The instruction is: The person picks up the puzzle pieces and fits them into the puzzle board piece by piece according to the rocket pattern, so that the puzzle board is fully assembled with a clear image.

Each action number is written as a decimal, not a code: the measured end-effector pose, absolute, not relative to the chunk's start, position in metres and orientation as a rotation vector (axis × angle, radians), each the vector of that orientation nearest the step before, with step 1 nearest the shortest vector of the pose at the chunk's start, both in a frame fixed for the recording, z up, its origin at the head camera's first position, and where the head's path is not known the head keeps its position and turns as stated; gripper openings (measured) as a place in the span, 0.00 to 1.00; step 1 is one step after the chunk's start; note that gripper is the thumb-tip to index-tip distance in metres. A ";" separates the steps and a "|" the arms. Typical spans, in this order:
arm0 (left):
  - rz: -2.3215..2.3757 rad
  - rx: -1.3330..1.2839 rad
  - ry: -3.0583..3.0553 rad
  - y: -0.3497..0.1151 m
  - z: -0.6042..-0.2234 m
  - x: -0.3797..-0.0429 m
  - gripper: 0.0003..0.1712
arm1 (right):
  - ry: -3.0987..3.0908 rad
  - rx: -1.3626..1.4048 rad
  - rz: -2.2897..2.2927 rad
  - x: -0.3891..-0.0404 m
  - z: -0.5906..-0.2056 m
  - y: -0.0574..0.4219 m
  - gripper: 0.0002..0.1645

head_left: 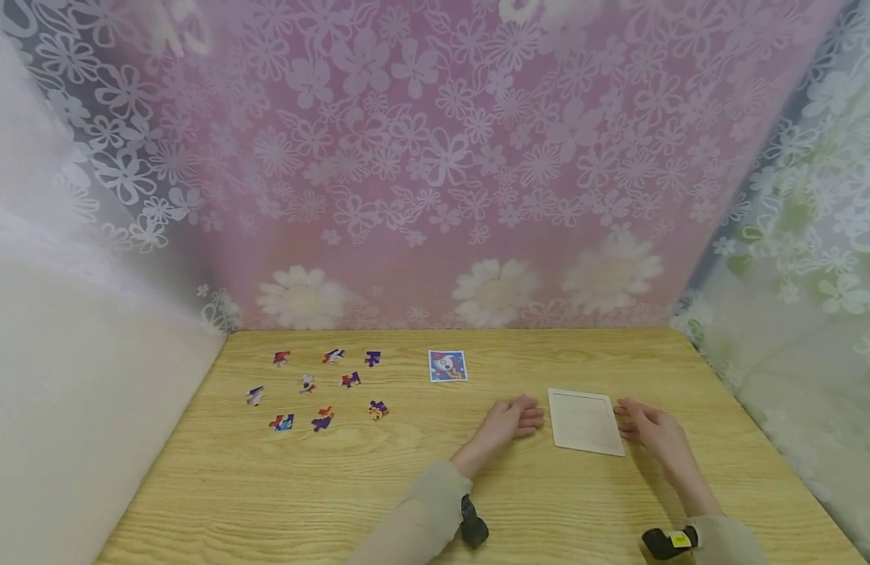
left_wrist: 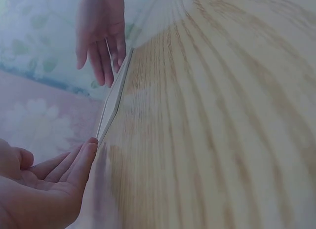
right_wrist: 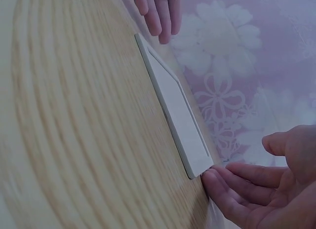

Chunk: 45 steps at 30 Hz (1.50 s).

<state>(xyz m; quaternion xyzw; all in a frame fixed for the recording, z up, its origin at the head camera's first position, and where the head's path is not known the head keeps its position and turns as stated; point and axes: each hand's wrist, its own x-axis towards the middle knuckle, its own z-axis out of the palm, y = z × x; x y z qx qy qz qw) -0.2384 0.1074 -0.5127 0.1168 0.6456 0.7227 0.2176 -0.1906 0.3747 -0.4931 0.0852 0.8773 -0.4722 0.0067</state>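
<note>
A pale, square puzzle tray (head_left: 585,424) with a raised rim lies flat on the right part of the table. My left hand (head_left: 507,421) is just left of it, palm turned inward and fingers extended toward its edge. On the opposite side, my right hand (head_left: 655,433) has its fingertips right at the tray's right edge. Seen from the right wrist, the tray (right_wrist: 173,110) is bare inside its rim, and the right fingers (right_wrist: 217,189) are loosely extended beside its near corner. Neither hand grips anything.
Several loose jigsaw pieces (head_left: 322,419) in purple, red and white are spread over the table's left side. A small square picture card (head_left: 448,366) with a cartoon figure lies at the back middle. Flower-patterned curtains (head_left: 435,173) hang behind the wooden table (head_left: 265,502).
</note>
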 end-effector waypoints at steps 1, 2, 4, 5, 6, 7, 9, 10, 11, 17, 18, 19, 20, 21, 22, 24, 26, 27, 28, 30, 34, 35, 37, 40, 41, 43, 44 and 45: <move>2.003 0.321 1.782 0.108 -0.513 -0.238 0.28 | 2.737 0.259 -1.497 -0.191 -0.494 0.375 0.43; 2.006 0.318 1.774 0.108 -0.513 -0.238 0.27 | 2.731 0.251 -1.515 -0.191 -0.494 0.375 0.42; 2.014 0.309 1.750 0.109 -0.512 -0.237 0.27 | 2.717 0.241 -1.549 -0.192 -0.495 0.374 0.42; 2.016 0.303 1.741 0.109 -0.512 -0.237 0.26 | 2.711 0.238 -1.562 -0.192 -0.495 0.374 0.41; 2.013 0.296 1.734 0.109 -0.512 -0.237 0.26 | 2.705 0.240 -1.570 -0.192 -0.496 0.373 0.41; 2.011 0.289 1.728 0.110 -0.513 -0.237 0.26 | 2.702 0.244 -1.577 -0.193 -0.496 0.373 0.41; 2.005 0.278 1.722 0.110 -0.514 -0.238 0.26 | 2.699 0.245 -1.577 -0.193 -0.497 0.372 0.41; 2.001 0.277 1.724 0.111 -0.515 -0.238 0.26 | 2.700 0.246 -1.575 -0.194 -0.497 0.372 0.41; 1.999 0.272 1.724 0.111 -0.516 -0.238 0.26 | 2.702 0.243 -1.570 -0.194 -0.497 0.371 0.41; 1.995 0.273 1.732 0.111 -0.518 -0.239 0.27 | 2.703 0.235 -1.557 -0.193 -0.496 0.369 0.41; 1.996 0.272 1.733 0.111 -0.518 -0.239 0.26 | 2.700 0.240 -1.559 -0.193 -0.496 0.369 0.41; 1.996 0.271 1.735 0.110 -0.518 -0.239 0.26 | 2.696 0.246 -1.561 -0.193 -0.496 0.368 0.41; 1.997 0.272 1.738 0.110 -0.518 -0.239 0.26 | 2.691 0.247 -1.563 -0.193 -0.496 0.368 0.41; 1.997 0.272 1.741 0.110 -0.518 -0.239 0.26 | 2.688 0.248 -1.567 -0.193 -0.496 0.368 0.42; 1.999 0.271 1.741 0.109 -0.518 -0.239 0.26 | 2.683 0.249 -1.571 -0.193 -0.496 0.368 0.42; 2.002 0.269 1.744 0.108 -0.518 -0.239 0.26 | 2.676 0.244 -1.583 -0.194 -0.496 0.367 0.42; 2.004 0.268 1.749 0.107 -0.519 -0.239 0.26 | 2.670 0.233 -1.596 -0.194 -0.496 0.366 0.42; 2.003 0.270 1.753 0.107 -0.519 -0.239 0.26 | 2.666 0.232 -1.607 -0.194 -0.496 0.365 0.42; 2.003 0.268 1.755 0.106 -0.519 -0.239 0.26 | 2.659 0.230 -1.620 -0.193 -0.496 0.364 0.42; 2.002 0.268 1.767 0.104 -0.518 -0.239 0.26 | 2.649 0.222 -1.641 -0.193 -0.496 0.362 0.41; 2.003 0.262 1.785 0.099 -0.516 -0.236 0.26 | 2.623 0.207 -1.684 -0.194 -0.497 0.357 0.39; 2.003 0.263 1.788 0.097 -0.515 -0.235 0.26 | 2.619 0.203 -1.691 -0.194 -0.497 0.356 0.39; 2.000 0.264 1.790 0.094 -0.513 -0.233 0.26 | 2.614 0.196 -1.695 -0.194 -0.497 0.354 0.39; 1.995 0.271 1.788 0.090 -0.512 -0.232 0.26 | 2.606 0.192 -1.695 -0.195 -0.497 0.352 0.39; 1.992 0.274 1.788 0.089 -0.512 -0.232 0.26 | 2.603 0.192 -1.693 -0.195 -0.497 0.352 0.39; 1.991 0.273 1.792 0.087 -0.513 -0.233 0.26 | 2.593 0.191 -1.695 -0.195 -0.497 0.351 0.39; 1.992 0.268 1.793 0.086 -0.514 -0.233 0.26 | 2.589 0.189 -1.696 -0.196 -0.497 0.350 0.38; 1.995 0.262 1.792 0.085 -0.514 -0.233 0.26 | 2.583 0.188 -1.700 -0.196 -0.497 0.349 0.37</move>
